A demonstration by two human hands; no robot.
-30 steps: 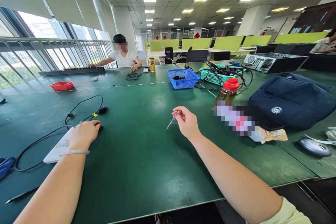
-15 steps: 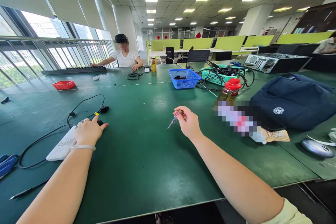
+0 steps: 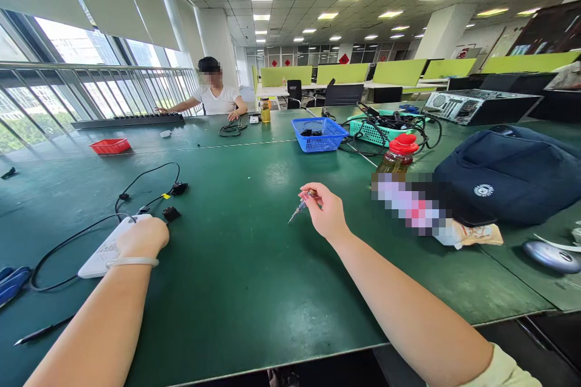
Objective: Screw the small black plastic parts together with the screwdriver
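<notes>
My right hand (image 3: 325, 211) holds a small screwdriver (image 3: 298, 210) in a pinch above the table. Its thin tip points down and to the left. My left hand (image 3: 141, 239) lies over the right side of a flat white box (image 3: 105, 252). Its fingers are bent out of sight, so I cannot tell whether they grip the box. Just beyond that hand sits a small black block (image 3: 171, 213). A black cable with a yellow tag (image 3: 166, 196) and a black plug (image 3: 180, 188) lies behind the box.
Blue-handled pliers (image 3: 13, 285) and a black pen-like tool (image 3: 43, 331) lie at the left. Farther back are a red tray (image 3: 109, 146), a blue basket (image 3: 319, 140) and a green basket (image 3: 370, 133) with cables. A red-lidded bottle (image 3: 397, 157) and a dark bag (image 3: 508, 175) stand right. A person (image 3: 218, 94) sits opposite.
My left hand has drawn back and left from the cable and small black block, curling over the white box. The block now shows fully. My right hand and the screwdriver stay in place.
</notes>
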